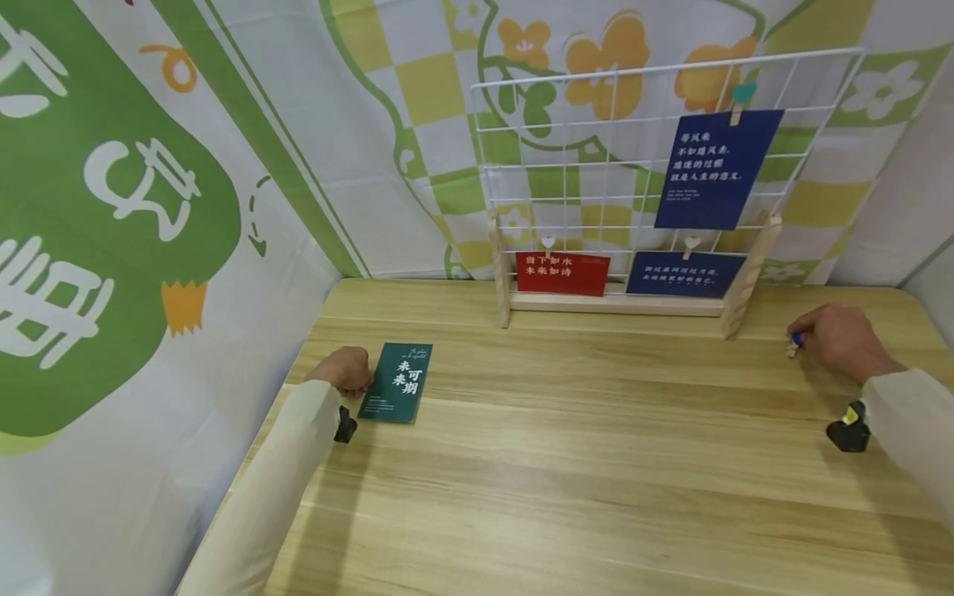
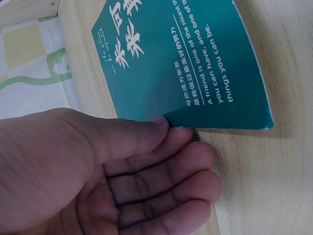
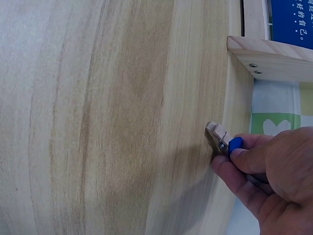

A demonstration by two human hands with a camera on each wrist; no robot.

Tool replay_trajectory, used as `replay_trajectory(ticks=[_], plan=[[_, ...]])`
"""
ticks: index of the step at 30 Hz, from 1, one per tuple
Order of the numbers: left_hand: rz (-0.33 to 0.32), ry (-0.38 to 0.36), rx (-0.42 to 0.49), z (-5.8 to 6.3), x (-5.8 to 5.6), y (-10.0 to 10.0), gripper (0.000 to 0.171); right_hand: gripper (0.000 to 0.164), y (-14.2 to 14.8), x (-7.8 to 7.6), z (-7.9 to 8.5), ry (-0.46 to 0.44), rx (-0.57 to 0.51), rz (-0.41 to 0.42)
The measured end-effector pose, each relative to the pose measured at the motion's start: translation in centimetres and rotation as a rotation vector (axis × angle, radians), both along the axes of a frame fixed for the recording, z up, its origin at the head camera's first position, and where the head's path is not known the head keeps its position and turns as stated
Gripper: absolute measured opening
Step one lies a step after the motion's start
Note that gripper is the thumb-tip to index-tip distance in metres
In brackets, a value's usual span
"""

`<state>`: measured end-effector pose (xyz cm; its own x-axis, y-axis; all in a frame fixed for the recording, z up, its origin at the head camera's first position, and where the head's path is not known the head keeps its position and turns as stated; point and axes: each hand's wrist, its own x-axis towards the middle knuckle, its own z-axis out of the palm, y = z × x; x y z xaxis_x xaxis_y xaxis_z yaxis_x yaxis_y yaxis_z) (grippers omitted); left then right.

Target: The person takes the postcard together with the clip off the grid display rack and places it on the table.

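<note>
A green card (image 1: 398, 384) with white lettering lies at the left of the wooden table. My left hand (image 1: 346, 369) pinches its left edge between thumb and index finger; in the left wrist view the green card (image 2: 195, 63) has its held edge raised a little. At the table's right side my right hand (image 1: 844, 338) holds a small wooden clothespin (image 1: 793, 349) with a blue top. The right wrist view shows the clothespin (image 3: 218, 132) gripped at its blue end by thumb and fingers, its wooden tip pointing away from the hand.
A white wire grid (image 1: 566, 203) on a wooden stand (image 1: 619, 305) stands at the back. Clothespins hold a large blue card (image 1: 715, 170), a red card (image 1: 562, 283) and a smaller blue card (image 1: 681, 281) on it. Patterned cloth (image 1: 417, 99) hangs behind.
</note>
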<state>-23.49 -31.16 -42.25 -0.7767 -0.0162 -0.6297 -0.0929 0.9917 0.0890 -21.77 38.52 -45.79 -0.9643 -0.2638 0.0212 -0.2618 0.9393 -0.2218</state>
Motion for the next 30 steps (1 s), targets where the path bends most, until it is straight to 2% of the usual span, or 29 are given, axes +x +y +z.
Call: replay_trajectory(ticks=[7, 14, 24, 30], plan=[[0.008, -0.005, -0.029, 0.08, 0.06, 0.21, 0.032, 0.023, 0.01, 0.02, 0.02, -0.008, 0.004, -0.009], [0.017, 0.013, -0.042, -0.37, -0.05, 0.07, 0.030, 0.023, 0.04, 0.12, 0.19, -0.037, 0.011, -0.024], [0.015, 0.032, -0.002, -0.49, 0.22, 0.31, 0.042, 0.024, -0.02, 0.11, 0.10, -0.051, 0.006, -0.050], [0.019, 0.045, -0.025, -0.71, 0.11, 0.24, 0.036, 0.025, 0.12, 0.02, -0.09, -0.062, 0.012, -0.067]])
